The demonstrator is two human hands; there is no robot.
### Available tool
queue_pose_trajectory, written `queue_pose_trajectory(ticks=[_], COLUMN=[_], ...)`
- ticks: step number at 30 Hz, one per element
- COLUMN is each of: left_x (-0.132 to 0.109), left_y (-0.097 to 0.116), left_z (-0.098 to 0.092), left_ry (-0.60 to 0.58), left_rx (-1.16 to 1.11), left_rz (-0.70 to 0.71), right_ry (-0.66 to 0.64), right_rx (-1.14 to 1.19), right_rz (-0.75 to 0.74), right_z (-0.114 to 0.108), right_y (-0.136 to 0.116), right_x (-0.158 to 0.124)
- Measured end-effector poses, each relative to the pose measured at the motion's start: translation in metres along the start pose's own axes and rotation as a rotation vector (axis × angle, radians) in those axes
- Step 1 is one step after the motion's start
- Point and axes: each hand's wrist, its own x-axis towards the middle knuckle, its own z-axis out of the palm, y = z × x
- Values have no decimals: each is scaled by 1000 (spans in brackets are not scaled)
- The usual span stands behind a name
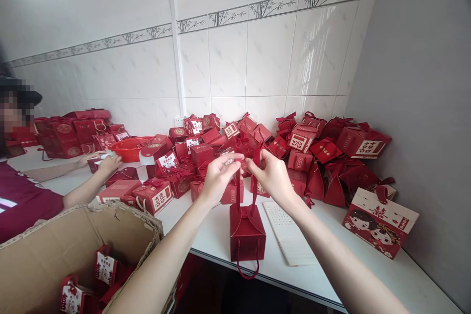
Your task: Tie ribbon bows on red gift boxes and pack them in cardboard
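Observation:
A small dark red gift box [248, 240] with a rope handle hanging down its front stands at the table's near edge. From its top a red ribbon [254, 196] runs up in two strands to my hands. My left hand [221, 176] pinches the left strand between thumb and fingers. Closed on the other strand is my right hand [270, 172], close beside the left one above the box. The fingertips partly hide the ribbon's ends.
Red gift boxes [202, 154] are piled along the wall. A notebook [289, 233] lies right of the box, a larger printed box [380, 223] farther right. An open carton [84, 235] holding small boxes stands at left. Beyond it, another person's hands [106, 162] work near an orange basin [130, 149].

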Motion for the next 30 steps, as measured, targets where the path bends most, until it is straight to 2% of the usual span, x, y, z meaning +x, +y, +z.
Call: queue_pose_trajectory(ticks=[3, 6, 9, 15, 20, 24, 27, 30], left_x=[-1, -2, -1, 0, -3, -6, -11, -19], left_y=[4, 10, 15, 15, 11, 11, 10, 10], left_z=[7, 15, 22, 23, 22, 20, 21, 26], left_ry=[-10, 42, 78, 79, 66, 72, 49, 60], left_rx=[120, 278, 354, 395, 414, 372, 493, 670], left_rz=[-1, 14, 24, -9, 44, -21, 63, 191], right_ry=[-49, -54, -44, -62, -30, -54, -115, -134], right_rx=[-222, -534, -689, -558, -582, -393, -340, -395], right_rz=[-37, -118, -231, -227, -316, -281, -257, -279], right_z=[-1, -4, -6, -8, -8, -7, -6, -5], right_y=[-4, -11, -17, -9, -1, 8, 17, 21], right_x=[1, 0, -1, -2, -5, -8, -8, -8])
